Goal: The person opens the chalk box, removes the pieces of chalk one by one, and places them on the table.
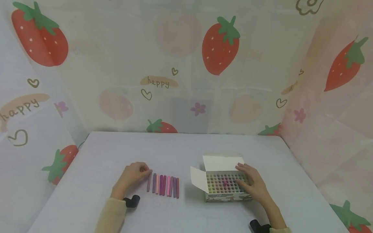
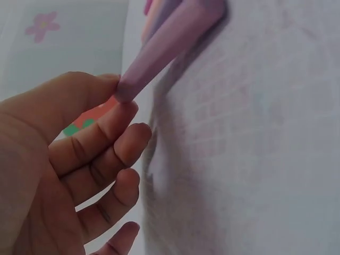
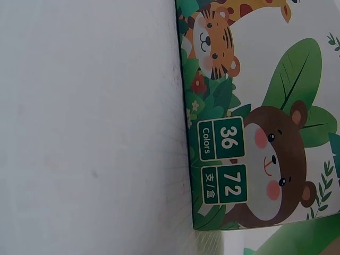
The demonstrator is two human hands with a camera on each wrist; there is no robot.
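At the left end of a row of crayons point(image 1: 164, 185), my left hand point(image 1: 135, 174) pinches the far tip of a mauve crayon point(image 1: 149, 183). In the left wrist view the thumb and index finger meet at the tip of this crayon point(image 2: 164, 50), and the other fingers are loosely bent. My right hand point(image 1: 253, 181) rests at the right side of an open crayon box point(image 1: 225, 196), fingers spread by the raised lid and thumb over the crayon ends. One bright pink crayon point(image 1: 225, 183) stands out among the paler ends in the box.
The box's white lid point(image 1: 222, 162) stands up behind it, and a side flap point(image 1: 199, 179) sticks out left. Animal pictures cover the box side point(image 3: 265, 159). A white cloth covers the table point(image 1: 163, 216); a strawberry-print curtain point(image 1: 180, 64) hangs behind.
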